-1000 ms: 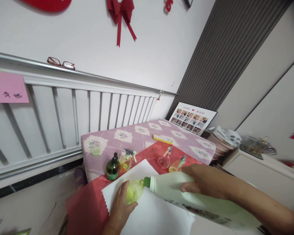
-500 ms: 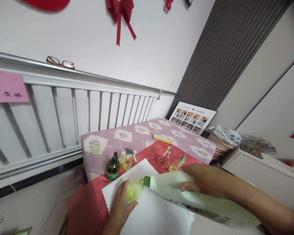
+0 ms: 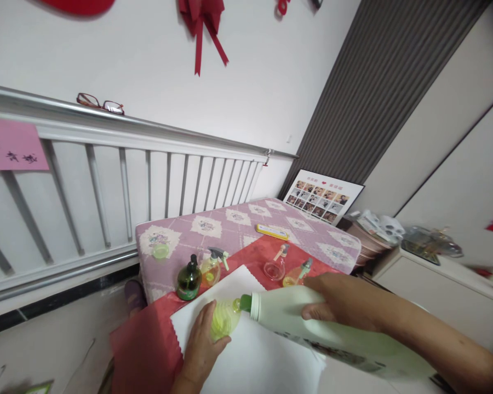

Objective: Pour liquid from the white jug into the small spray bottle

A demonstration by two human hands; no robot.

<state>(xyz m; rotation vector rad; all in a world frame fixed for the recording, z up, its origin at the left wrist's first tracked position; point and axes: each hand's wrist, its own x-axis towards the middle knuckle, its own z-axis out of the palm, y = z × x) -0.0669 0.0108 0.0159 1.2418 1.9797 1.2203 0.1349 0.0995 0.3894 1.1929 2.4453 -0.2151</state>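
My left hand is wrapped round a small yellow-green clear bottle, tilted with its mouth to the right. In my right hand is a large pale green jug, lying nearly sideways. The jug's dark green spout meets the small bottle's mouth. Whether liquid is flowing I cannot make out. Both are above a white sheet with scalloped edges. Just beyond my left hand stand a dark green pump bottle and a clear spray bottle with some yellow liquid.
Another clear spray bottle and one with yellow liquid stand on a red cloth. A yellow case and a pale green lid lie on the purple patterned cloth. A white radiator runs behind.
Both hands keep their places, with the spout still at the small bottle's mouth. The view has shifted very slightly; nothing else visibly moved.
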